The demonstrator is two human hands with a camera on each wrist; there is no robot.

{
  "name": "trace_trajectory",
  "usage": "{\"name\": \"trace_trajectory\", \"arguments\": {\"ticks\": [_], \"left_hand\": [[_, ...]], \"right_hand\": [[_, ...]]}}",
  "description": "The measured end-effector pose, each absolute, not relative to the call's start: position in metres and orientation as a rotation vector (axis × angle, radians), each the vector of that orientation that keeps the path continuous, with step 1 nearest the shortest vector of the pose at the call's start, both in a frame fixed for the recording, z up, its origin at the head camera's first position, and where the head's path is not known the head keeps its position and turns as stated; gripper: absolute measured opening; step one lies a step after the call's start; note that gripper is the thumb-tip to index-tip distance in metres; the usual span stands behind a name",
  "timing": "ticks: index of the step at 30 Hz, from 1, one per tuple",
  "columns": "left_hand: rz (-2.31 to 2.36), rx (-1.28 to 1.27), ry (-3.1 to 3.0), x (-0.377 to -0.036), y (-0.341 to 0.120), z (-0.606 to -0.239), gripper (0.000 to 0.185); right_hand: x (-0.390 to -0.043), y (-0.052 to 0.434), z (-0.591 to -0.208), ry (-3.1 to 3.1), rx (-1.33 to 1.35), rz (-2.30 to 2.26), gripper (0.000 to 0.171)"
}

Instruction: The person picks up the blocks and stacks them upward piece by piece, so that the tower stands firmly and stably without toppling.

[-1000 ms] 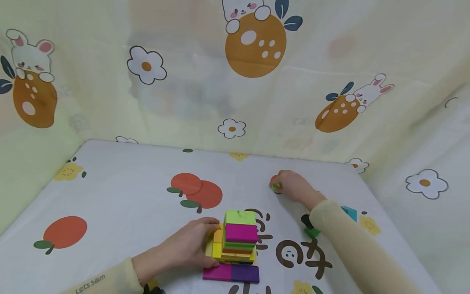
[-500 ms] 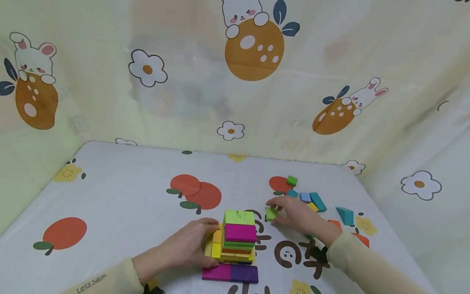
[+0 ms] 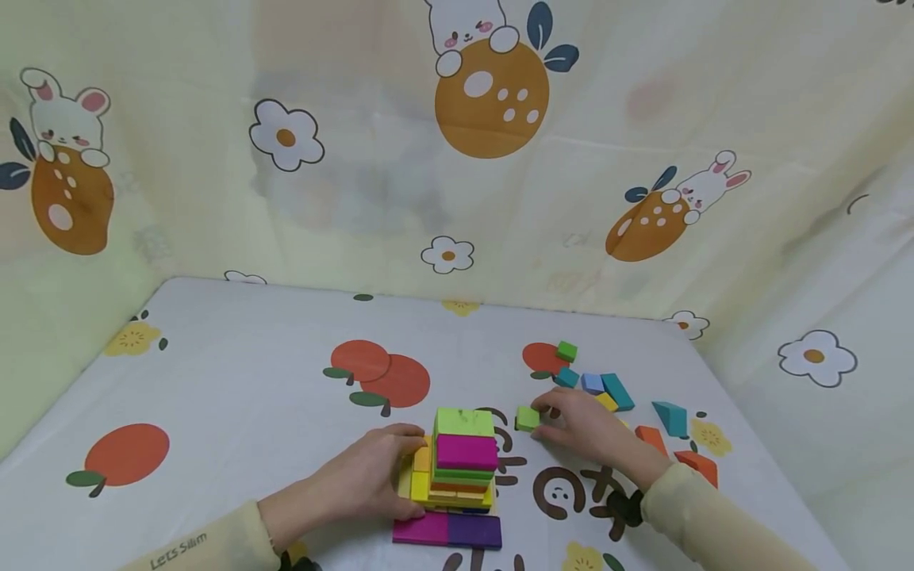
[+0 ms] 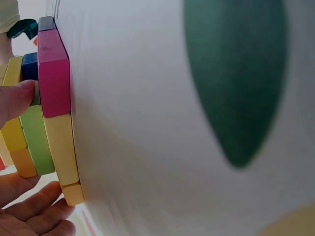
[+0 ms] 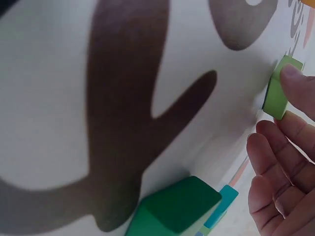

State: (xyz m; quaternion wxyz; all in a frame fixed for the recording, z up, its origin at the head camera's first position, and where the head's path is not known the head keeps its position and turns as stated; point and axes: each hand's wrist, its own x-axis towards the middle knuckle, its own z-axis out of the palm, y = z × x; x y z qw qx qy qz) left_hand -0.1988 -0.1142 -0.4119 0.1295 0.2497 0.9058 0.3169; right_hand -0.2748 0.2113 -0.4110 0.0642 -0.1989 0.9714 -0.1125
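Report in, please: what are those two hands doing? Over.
Left hand grips multicoloured stack of rectangular blocks. Right hand pinches small light-green rectangular block. No object between stack and block.

**Rabbit-print cloth (image 3: 178, 159) around a white table (image 3: 236, 388)**

Pale yellow cloth hangs behind the table and at both sides, with creases (image 3: 835, 218) showing at the right. Its print has white rabbits (image 3: 64, 115) on brown-orange fruit (image 3: 493, 131), plus white flowers (image 3: 286, 136). The table is printed with red fruit (image 3: 127, 454), yellow flowers (image 3: 132, 339) and brown lettering (image 3: 541, 493). The light is soft and even. Dim, blurred patches (image 3: 385, 178) mark the back cloth; whether they are shadows or print showing through is hard to tell.
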Motion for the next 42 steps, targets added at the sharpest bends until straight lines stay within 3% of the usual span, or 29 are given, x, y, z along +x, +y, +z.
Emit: {"name": "trace_trajectory", "arguments": {"ticks": [15, 20, 28, 42], "left_hand": [[0.914, 0.713, 2.630, -0.198, -0.115, -0.413, 0.076], [0.907, 0.723, 2.633, -0.198, -0.115, -0.413, 0.075], [0.901, 0.729, 2.641, -0.199, -0.115, -0.413, 0.075], [0.901, 0.760, 2.646, -0.202, -0.117, -0.414, 0.075]], "right_hand": [[-0.276, 0.214, -0.415, 2.916, -0.558, -0.436, 0.035], [-0.270, 0.209, -0.389, 2.997, -0.732, -0.556, 0.029], [-0.248, 0.168, -0.334, 3.002, -1.248, -0.737, 0.026], [-0.228, 0.128, -0.325, 2.876, -1.204, -0.566, 0.029]]}}
